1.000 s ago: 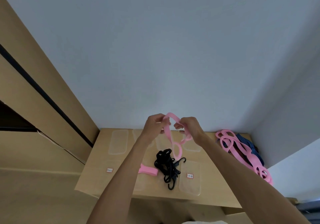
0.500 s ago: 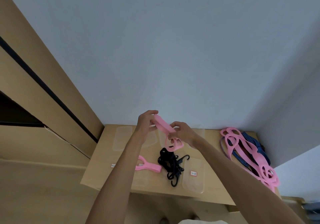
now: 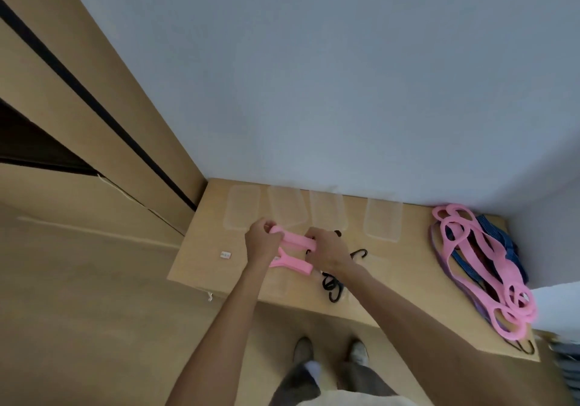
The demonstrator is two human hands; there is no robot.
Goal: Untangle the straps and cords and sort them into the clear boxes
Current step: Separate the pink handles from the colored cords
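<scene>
Item: pink strap [image 3: 293, 240], now folded into a short bundle. The left hand [image 3: 262, 242] and right hand [image 3: 326, 248] are each gripping one end, fingers curled round it. A second ago it was hanging open, held up higher; both hands are now lowering it toward the table [image 3: 201, 248], just above a folded pink strap [image 3: 292, 263] already lying there. Judgement: folding finished, placement pending. Tangled pile [image 3: 483, 267] is waiting, well apart.
</scene>
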